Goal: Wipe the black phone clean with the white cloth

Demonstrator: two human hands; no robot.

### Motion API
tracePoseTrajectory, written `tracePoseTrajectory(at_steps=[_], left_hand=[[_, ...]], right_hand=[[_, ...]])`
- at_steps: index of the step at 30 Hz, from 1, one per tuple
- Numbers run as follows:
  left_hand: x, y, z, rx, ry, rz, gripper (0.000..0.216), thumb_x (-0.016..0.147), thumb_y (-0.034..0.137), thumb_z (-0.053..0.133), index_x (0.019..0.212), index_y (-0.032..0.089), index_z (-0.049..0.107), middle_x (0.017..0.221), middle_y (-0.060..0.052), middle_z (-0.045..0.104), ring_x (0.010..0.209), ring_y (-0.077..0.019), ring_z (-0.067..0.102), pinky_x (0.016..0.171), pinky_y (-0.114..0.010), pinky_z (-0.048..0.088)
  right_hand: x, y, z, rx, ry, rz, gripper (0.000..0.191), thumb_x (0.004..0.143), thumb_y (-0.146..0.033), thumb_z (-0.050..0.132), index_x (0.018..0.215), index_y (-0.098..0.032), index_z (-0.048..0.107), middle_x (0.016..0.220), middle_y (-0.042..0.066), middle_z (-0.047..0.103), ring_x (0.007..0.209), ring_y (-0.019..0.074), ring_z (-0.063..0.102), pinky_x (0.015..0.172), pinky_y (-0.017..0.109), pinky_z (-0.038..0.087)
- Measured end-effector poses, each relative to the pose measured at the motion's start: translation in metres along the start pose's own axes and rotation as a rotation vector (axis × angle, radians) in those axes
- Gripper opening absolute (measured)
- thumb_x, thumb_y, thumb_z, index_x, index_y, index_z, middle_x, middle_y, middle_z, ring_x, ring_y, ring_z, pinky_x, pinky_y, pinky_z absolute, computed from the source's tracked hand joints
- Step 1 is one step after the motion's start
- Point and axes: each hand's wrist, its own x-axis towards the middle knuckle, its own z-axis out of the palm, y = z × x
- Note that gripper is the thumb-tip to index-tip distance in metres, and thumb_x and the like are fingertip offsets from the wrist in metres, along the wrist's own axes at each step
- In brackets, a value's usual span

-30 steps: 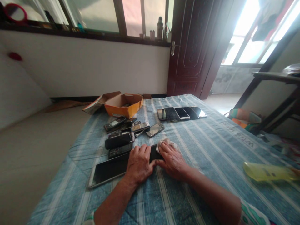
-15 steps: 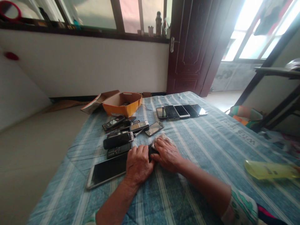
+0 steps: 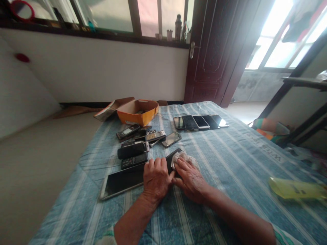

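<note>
Dark phone [image 3: 169, 160] lies on the blue striped cover [image 3: 230, 163]: left hand [image 3: 156, 177] with fingers folded over its near-left end, gripping it; right hand [image 3: 192, 178] with fingers part spread and lightly bent, holding a crumpled white cloth [image 3: 191, 160] pressed to its far-right end. Left of the dark phone, a pale-edged tablet [image 3: 124, 181], its right end hidden by the left hand. Beyond the dark phone: a heap of keypad phones [image 3: 133, 150] to the left, an open orange box [image 3: 139, 118] farther off on that side, a grey phone [image 3: 171, 139] straight ahead, and a row of five phones [image 3: 201, 122] farther off to the right
</note>
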Motion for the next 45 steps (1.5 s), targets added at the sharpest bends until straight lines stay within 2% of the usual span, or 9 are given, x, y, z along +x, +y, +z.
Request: tracePoseTrajectory(at_steps=[5,8,14,17,21,26,32,39,45], left_hand=[[-0.002,0.002,0.000,0.015,-0.009,0.008,0.024,0.082,0.037,0.055,0.090,0.015,0.062,0.091,-0.011,0.063,0.089,-0.0305,0.054,0.077,-0.041,0.039],[-0.003,0.003,0.001,0.011,0.005,0.002,0.023,0.083,0.036,0.055,0.091,0.016,0.062,0.091,-0.011,0.063,0.089,-0.0300,0.054,0.078,-0.041,0.039],[-0.011,0.007,0.001,-0.049,0.010,0.034,0.034,0.082,0.041,0.059,0.101,0.013,0.062,0.093,-0.011,0.062,0.089,-0.0293,0.054,0.079,-0.040,0.041],[-0.015,0.010,0.000,-0.089,0.009,0.039,0.035,0.082,0.038,0.060,0.105,0.012,0.061,0.094,-0.010,0.061,0.090,-0.0287,0.054,0.080,-0.040,0.042],[-0.017,0.010,-0.001,-0.114,-0.018,0.024,0.029,0.079,0.029,0.060,0.103,0.013,0.062,0.094,-0.010,0.061,0.091,-0.0291,0.053,0.080,-0.040,0.043],[-0.017,0.009,-0.003,-0.150,-0.058,0.033,0.048,0.072,0.016,0.061,0.119,0.008,0.055,0.101,-0.012,0.060,0.094,-0.0288,0.052,0.084,-0.040,0.043],[-0.020,0.009,-0.006,-0.186,-0.064,0.045,0.032,0.078,0.023,0.060,0.108,0.013,0.059,0.098,-0.010,0.060,0.095,-0.0279,0.052,0.085,-0.039,0.043],[-0.024,0.009,-0.004,-0.201,-0.052,0.049,0.040,0.077,0.024,0.064,0.114,0.012,0.056,0.100,-0.010,0.059,0.094,-0.0269,0.053,0.084,-0.039,0.043],[-0.024,0.009,-0.004,-0.214,-0.066,0.035,0.041,0.077,0.026,0.067,0.114,0.012,0.056,0.099,-0.009,0.060,0.094,-0.0269,0.052,0.084,-0.038,0.043]], right_hand=[[0.012,0.005,-0.002,0.011,-0.014,-0.027,0.048,0.095,-0.042,0.042,0.132,-0.012,0.049,0.146,0.013,0.039,0.139,0.0245,0.025,0.114,0.040,0.018],[0.026,0.012,-0.004,-0.002,-0.006,0.008,0.050,0.095,-0.043,0.043,0.135,-0.013,0.046,0.147,0.013,0.037,0.139,0.0252,0.024,0.114,0.043,0.017],[0.049,0.022,-0.012,0.003,0.016,0.051,0.042,0.097,-0.039,0.040,0.128,-0.012,0.051,0.144,0.015,0.040,0.138,0.0238,0.027,0.112,0.041,0.022],[0.045,0.019,-0.010,0.012,0.017,0.088,0.047,0.096,-0.041,0.042,0.130,-0.010,0.049,0.145,0.016,0.038,0.139,0.0252,0.026,0.112,0.040,0.022],[0.018,0.008,-0.004,0.038,-0.010,0.099,0.055,0.092,-0.041,0.048,0.137,-0.010,0.043,0.149,0.016,0.032,0.141,0.0267,0.020,0.113,0.041,0.020],[-0.005,-0.001,-0.002,0.070,-0.061,0.079,0.058,0.091,-0.039,0.050,0.140,-0.009,0.041,0.150,0.016,0.031,0.140,0.0276,0.021,0.114,0.041,0.020],[0.017,0.012,0.000,0.036,-0.024,0.054,0.054,0.093,-0.039,0.046,0.137,-0.008,0.043,0.149,0.017,0.032,0.141,0.0269,0.019,0.113,0.042,0.020],[0.054,0.033,-0.004,-0.009,0.077,0.047,0.039,0.095,-0.032,0.042,0.127,-0.012,0.052,0.141,0.015,0.044,0.135,0.0236,0.034,0.111,0.038,0.025],[0.049,0.039,0.000,-0.020,0.108,0.055,0.036,0.091,-0.019,0.044,0.126,-0.014,0.054,0.136,0.014,0.049,0.130,0.0228,0.040,0.109,0.038,0.030]])
